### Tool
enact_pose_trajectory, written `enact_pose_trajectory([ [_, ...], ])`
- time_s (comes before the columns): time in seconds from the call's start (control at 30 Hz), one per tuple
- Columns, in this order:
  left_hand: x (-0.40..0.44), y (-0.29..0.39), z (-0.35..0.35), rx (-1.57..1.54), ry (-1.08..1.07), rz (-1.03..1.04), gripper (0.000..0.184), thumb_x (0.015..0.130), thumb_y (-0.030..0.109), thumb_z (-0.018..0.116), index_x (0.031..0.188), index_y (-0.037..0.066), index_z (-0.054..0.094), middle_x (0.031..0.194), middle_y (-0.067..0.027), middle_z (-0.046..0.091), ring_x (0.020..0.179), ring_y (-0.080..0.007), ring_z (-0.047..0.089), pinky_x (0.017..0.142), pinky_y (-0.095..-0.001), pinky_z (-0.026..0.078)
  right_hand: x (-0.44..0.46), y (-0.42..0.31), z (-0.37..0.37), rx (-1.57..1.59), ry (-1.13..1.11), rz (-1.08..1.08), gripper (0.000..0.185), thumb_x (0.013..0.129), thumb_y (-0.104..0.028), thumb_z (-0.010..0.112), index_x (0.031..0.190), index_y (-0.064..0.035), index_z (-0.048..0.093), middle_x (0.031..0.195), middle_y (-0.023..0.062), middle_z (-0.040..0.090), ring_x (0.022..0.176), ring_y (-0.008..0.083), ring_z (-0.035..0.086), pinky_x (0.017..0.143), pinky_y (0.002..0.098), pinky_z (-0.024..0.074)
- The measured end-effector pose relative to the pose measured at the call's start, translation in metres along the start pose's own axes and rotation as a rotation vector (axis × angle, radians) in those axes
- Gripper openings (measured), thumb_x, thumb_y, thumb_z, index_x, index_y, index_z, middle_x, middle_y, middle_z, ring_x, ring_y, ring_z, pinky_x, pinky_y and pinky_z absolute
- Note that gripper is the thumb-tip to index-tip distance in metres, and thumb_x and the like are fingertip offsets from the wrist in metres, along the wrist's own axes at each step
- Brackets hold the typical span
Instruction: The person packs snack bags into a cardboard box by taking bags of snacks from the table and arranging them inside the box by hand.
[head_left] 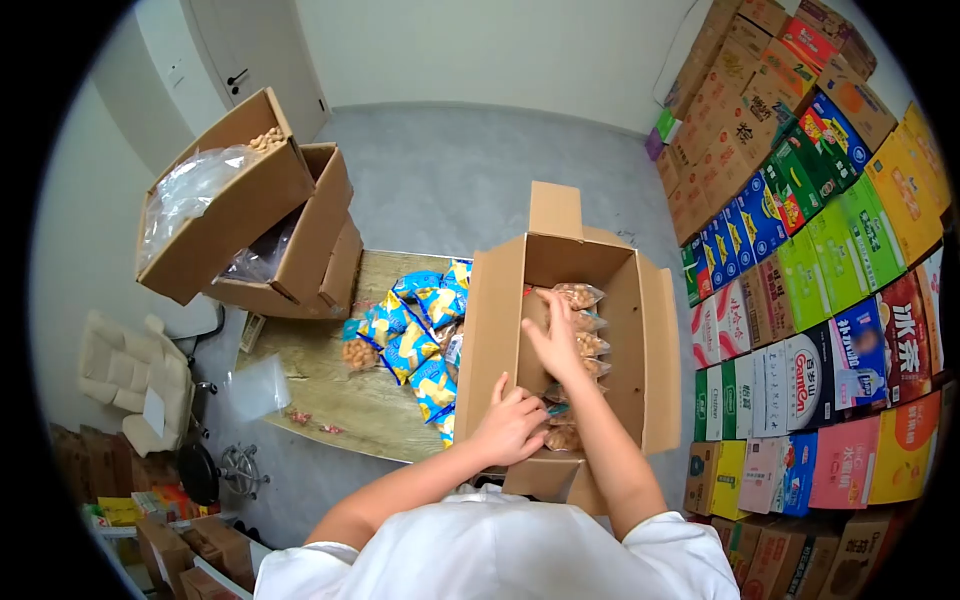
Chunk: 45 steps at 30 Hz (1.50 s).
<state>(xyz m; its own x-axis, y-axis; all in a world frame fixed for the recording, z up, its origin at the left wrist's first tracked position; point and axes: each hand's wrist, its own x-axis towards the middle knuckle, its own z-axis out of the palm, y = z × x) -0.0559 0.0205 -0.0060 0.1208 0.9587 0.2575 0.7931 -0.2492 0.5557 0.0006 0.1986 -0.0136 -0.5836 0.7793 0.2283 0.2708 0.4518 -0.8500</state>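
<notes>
An open cardboard box [655, 330] stands in front of me with its flaps folded out. Inside it, clear bags of round tan nuts [580, 297] lie in a row from the far end to the near end. My right hand [557, 345] reaches into the box beside these bags, its fingers stretched out and nothing visibly held. Over the box's left rim near my body, my left hand [510, 425] rests with loosely bent, parted fingers; its fingertips are near the closest bags. Blue and yellow snack packets [410, 345] are heaped left of the box.
Everything rests on a wood-patterned table [390, 265]. Stacked open cartons [225, 205] with plastic liners and loose nuts rise at its far left. A bag of nuts [360, 353] and a clear plastic bag [258, 388] lie leftward. Piled colourful cartons [800, 290] line the right side.
</notes>
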Motion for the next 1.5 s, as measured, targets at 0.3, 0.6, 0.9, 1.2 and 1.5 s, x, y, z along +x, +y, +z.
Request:
enact_pose_trajectory([
  [0.3,-0.065,-0.052,-0.008,-0.276,0.472,-0.307,0.020,0.077,0.011,0.063,0.095,0.004,0.056,0.102,-0.0161,0.053,0.100,-0.0355,0.047,0.089,-0.0459,0.037,-0.094,-0.064,0.026,-0.182,-0.176,0.216,0.047,0.083,-0.011,0.060,0.130,-0.0086,0.053,0.147,0.0326,0.024,0.129,0.0473,0.039,0.106,0.0441,0.0365],
  [0.6,-0.075,-0.190,-0.050,0.206,0.168,-0.556,0.056,0.070,0.026,0.074,0.120,0.011,0.057,0.134,-0.0197,0.041,0.129,-0.0413,0.033,0.105,-0.0543,0.030,-0.104,-0.071,0.065,-0.642,-0.099,0.288,0.046,0.074,0.004,0.055,0.120,-0.0013,0.059,0.144,0.0282,0.032,0.100,0.0441,0.061,0.081,0.0458,0.0528],
  [0.9,-0.043,-0.179,-0.045,0.386,-0.593,-0.284,0.089,0.056,0.064,0.078,0.129,0.019,0.057,0.148,-0.0191,0.032,0.141,-0.0400,0.019,0.103,-0.0762,0.011,-0.110,-0.069,0.070,-0.636,0.015,0.330,0.045,0.074,0.002,0.056,0.118,-0.0051,0.061,0.135,0.0185,0.047,0.092,0.0386,0.064,0.078,0.0457,0.0532],
  [1.2,-0.146,-0.195,-0.047,0.578,-0.609,-0.076,0.067,0.058,0.037,0.084,0.118,0.017,0.059,0.135,-0.0157,0.043,0.138,-0.0330,0.028,0.105,-0.0652,0.025,-0.110,-0.073,0.072,-0.604,0.069,0.353,0.044,0.075,-0.001,0.057,0.118,-0.0081,0.062,0.123,0.0199,0.056,0.098,0.0375,0.062,0.084,0.0444,0.0516],
  [1.5,-0.186,-0.213,-0.058,0.530,-0.755,-0.094,0.066,0.061,0.037,0.083,0.120,0.019,0.060,0.124,-0.0107,0.050,0.129,-0.0278,0.038,0.106,-0.0644,0.026,-0.111,-0.062,0.073,-0.584,0.090,0.296,0.046,0.075,-0.001,0.055,0.120,-0.0100,0.062,0.120,0.0200,0.058,0.101,0.0373,0.061,0.086,0.0446,0.0506],
])
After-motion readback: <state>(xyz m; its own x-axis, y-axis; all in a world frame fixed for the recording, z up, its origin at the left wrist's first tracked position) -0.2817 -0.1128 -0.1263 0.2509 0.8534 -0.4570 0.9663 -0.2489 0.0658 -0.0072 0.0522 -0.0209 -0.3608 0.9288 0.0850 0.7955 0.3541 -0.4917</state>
